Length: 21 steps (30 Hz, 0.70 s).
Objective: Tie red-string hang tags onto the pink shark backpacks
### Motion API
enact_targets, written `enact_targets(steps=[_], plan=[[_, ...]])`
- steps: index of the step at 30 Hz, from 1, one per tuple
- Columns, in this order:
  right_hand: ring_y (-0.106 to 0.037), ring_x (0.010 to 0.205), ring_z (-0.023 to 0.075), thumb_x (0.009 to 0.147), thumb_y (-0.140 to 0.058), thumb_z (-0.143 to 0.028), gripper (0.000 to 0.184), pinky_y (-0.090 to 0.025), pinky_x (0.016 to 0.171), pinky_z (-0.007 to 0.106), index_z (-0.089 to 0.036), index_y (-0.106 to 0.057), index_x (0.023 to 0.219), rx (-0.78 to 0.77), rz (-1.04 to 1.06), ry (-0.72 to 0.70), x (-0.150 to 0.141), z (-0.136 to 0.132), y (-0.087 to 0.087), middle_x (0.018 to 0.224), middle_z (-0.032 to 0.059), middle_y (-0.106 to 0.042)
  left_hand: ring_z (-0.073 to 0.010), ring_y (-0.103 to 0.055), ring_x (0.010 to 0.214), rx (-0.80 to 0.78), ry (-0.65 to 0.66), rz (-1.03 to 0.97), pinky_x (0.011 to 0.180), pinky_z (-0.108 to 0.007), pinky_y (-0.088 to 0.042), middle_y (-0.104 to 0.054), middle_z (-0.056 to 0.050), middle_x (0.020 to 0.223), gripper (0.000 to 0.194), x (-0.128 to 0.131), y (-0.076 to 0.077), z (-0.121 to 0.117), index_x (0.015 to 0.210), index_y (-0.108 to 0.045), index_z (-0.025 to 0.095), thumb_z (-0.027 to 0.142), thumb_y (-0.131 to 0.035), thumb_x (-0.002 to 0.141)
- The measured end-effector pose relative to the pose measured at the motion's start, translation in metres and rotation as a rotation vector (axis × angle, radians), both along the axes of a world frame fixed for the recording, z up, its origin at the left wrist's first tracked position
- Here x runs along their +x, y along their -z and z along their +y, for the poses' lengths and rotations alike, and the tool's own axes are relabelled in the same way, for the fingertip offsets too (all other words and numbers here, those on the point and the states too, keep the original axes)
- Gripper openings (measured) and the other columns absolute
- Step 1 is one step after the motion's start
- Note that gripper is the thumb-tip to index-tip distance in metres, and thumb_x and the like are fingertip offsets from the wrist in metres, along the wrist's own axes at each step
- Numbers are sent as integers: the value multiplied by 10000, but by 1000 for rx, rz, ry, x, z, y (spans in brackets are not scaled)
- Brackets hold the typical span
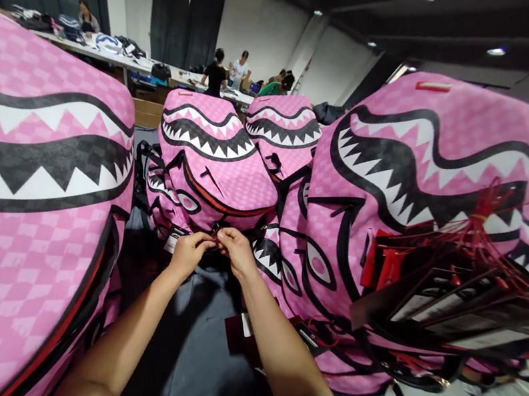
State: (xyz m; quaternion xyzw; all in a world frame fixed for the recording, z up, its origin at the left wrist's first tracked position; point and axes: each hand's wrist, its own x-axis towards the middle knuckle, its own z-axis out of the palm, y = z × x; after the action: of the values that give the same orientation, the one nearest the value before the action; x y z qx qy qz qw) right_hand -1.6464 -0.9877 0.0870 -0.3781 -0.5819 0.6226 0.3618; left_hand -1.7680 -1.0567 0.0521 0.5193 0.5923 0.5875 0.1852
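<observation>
My left hand (190, 252) and my right hand (235, 247) meet fingertip to fingertip at the lower edge of a pink backpack (236, 182) with a printed shark mouth. Both are closed in a pinch on a thin, dark red string (211, 238), of which only a little shows between the fingers. The backpack's curved zipper (208, 197) runs just above, with red along its opening. A white tag (171, 242) lies beside my left hand, by the bag's left side.
A large pink backpack (24, 157) stands close on the left, and more pink backpacks (389, 157) crowd the right. A bundle of dark hang tags (444, 303) with red strings lies over them. People work at a long table (119, 58) behind.
</observation>
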Motion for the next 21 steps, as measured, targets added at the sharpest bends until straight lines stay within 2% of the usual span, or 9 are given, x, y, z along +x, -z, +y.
enact_targets(steps=[6, 10, 21], plan=[[-515, 661, 117, 685, -645, -402, 239, -443, 649, 257, -189, -578, 769, 225, -1, 109, -10, -4, 7, 732, -9, -572, -135, -663, 715, -41, 4, -13, 673, -224, -457, -749, -7, 806, 173, 3, 2, 4, 872, -746, 193, 281, -599, 846], [-544, 722, 145, 717, -597, -414, 223, -460, 681, 268, -205, -565, 786, 296, -93, 102, -8, -2, 9, 761, 6, -594, -131, -649, 686, -88, -16, 18, 671, -225, -451, -744, -9, 788, 161, 3, 2, 6, 872, -743, 188, 267, -608, 835], [-553, 742, 159, 759, -554, -381, 168, -464, 716, 277, -214, -564, 766, 425, -202, 59, -2, -2, 11, 765, 11, -611, -128, -626, 662, -144, 9, 44, 650, -225, -434, -716, -5, 732, 128, 2, 6, 10, 827, -718, 177, 243, -609, 814]])
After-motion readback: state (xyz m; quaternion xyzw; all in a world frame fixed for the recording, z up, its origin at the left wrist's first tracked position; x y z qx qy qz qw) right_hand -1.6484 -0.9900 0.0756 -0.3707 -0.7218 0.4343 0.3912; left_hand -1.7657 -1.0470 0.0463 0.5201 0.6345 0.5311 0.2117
